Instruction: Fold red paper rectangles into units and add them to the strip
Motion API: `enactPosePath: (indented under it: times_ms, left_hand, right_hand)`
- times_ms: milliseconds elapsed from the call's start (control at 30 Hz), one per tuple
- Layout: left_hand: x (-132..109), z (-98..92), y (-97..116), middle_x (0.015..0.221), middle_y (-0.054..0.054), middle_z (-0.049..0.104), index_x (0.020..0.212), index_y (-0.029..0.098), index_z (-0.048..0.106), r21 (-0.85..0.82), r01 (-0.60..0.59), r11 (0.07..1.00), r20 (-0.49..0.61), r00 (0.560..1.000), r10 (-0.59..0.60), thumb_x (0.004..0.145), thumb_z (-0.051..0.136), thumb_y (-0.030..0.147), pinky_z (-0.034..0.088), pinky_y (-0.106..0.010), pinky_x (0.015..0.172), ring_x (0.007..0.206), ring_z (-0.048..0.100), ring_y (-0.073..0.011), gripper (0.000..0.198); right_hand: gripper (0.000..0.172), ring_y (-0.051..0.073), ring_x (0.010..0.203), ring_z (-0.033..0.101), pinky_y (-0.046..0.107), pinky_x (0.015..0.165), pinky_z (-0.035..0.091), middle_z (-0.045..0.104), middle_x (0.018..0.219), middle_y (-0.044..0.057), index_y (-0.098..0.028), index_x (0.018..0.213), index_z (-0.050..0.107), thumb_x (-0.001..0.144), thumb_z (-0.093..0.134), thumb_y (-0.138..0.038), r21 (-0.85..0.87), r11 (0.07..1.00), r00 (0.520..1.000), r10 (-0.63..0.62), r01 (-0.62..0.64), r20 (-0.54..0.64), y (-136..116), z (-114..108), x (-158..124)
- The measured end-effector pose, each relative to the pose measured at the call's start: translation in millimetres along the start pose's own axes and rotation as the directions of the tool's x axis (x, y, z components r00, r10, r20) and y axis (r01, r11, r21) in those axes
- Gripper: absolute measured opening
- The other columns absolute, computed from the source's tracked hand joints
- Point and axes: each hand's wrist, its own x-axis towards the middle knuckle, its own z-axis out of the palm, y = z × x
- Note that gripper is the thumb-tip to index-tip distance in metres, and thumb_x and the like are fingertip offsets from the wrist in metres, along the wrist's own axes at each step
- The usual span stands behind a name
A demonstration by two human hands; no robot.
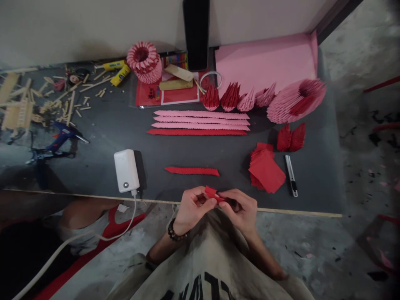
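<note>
Between my two hands, close to the table's front edge, is a small partly folded piece of red paper [211, 192]. My left hand [195, 208] pinches it from the left, thumb on top. My right hand [241, 207] has its fingers closed on the paper's right end. Just beyond them lies a short row of folded red paper pieces [192, 171]. Farther back, several long pink paper rows [201, 121] lie parallel with one long red row [196, 132]. A loose stack of red paper slips [267, 168] sits to the right.
A box cutter [291, 175] lies at right, near folded red bundles [291, 137]. Behind stand a pink folded-paper piece [296, 101], a red-and-pink paper vase [144, 62] and a phone [196, 33]. Left are a white power bank [126, 171] with cable, a glue gun [61, 137] and wooden sticks.
</note>
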Motion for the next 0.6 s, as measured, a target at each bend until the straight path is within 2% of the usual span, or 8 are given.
enactPosePath:
  times_ms: [133,200,267,367,500,600]
  left_hand:
    - [-2.4,5.0,2.8,0.089,-0.01,0.08,0.089,0.015,0.078,0.124,-0.05,0.991,-0.042,0.998,0.056,0.089,0.082,0.042,0.062,-0.029,0.075,0.081,0.075,-0.0197,0.028]
    - [-3.2,6.7,4.8,0.086,-0.009,0.08,0.086,0.015,0.077,0.181,-0.072,0.981,-0.058,0.995,0.084,0.089,0.081,0.041,0.061,-0.028,0.074,0.079,0.075,-0.0194,0.026]
    - [-3.2,7.1,6.2,0.088,-0.008,0.081,0.091,0.016,0.077,0.213,-0.083,0.974,-0.095,0.99,0.105,0.088,0.081,0.039,0.061,-0.028,0.076,0.08,0.076,-0.0192,0.023]
    - [-2.0,6.0,6.7,0.092,-0.007,0.082,0.102,0.018,0.077,0.19,-0.071,0.979,-0.159,0.982,0.102,0.085,0.086,0.037,0.061,-0.028,0.077,0.082,0.077,-0.0189,0.028]
    - [-0.8,6.6,6.5,0.087,-0.009,0.081,0.088,0.018,0.08,0.165,-0.108,0.98,-0.186,0.973,0.138,0.087,0.083,0.043,0.061,-0.032,0.079,0.084,0.076,-0.0212,0.026]
    - [-0.4,9.3,5.9,0.088,-0.008,0.08,0.089,0.02,0.083,0.213,-0.161,0.964,-0.166,0.966,0.198,0.092,0.078,0.044,0.058,-0.032,0.081,0.086,0.073,-0.0211,0.024]
  right_hand:
    - [0.011,0.013,0.057,0.062,0.025,0.05,0.048,0.075,0.074,0.001,-0.023,0.086,0.08,0.092,0.074,-0.031,0.115,0.974,0.981,0.19,-0.193,0.042,-6.6,2.5,2.3]
    - [0.016,0.012,0.056,0.061,0.024,0.05,0.047,0.072,0.07,-0.001,-0.022,0.083,0.078,0.093,0.072,-0.034,0.16,0.96,0.972,0.222,-0.232,0.075,-5.3,3.3,3.9]
    - [0.019,0.012,0.057,0.061,0.024,0.052,0.048,0.07,0.069,-0.001,-0.021,0.081,0.077,0.093,0.071,-0.034,0.188,0.949,0.967,0.242,-0.252,0.075,-3.8,4.6,5.0]
    - [0.014,0.014,0.064,0.065,0.025,0.056,0.05,0.074,0.074,0.002,-0.019,0.083,0.079,0.091,0.074,-0.03,0.176,0.955,0.97,0.241,-0.24,0.015,-6.2,7.6,5.4]
    - [0.009,0.014,0.06,0.066,0.025,0.051,0.049,0.074,0.074,0.001,-0.021,0.078,0.077,0.086,0.076,-0.026,0.077,0.984,0.983,0.164,-0.158,-0.079,-16.1,14.8,3.7]
    - [0.009,0.014,0.058,0.066,0.025,0.052,0.051,0.072,0.07,-0.001,-0.023,0.076,0.074,0.084,0.073,-0.021,-0.016,0.992,0.987,0.122,-0.124,-0.1,-20.3,20.6,0.9]
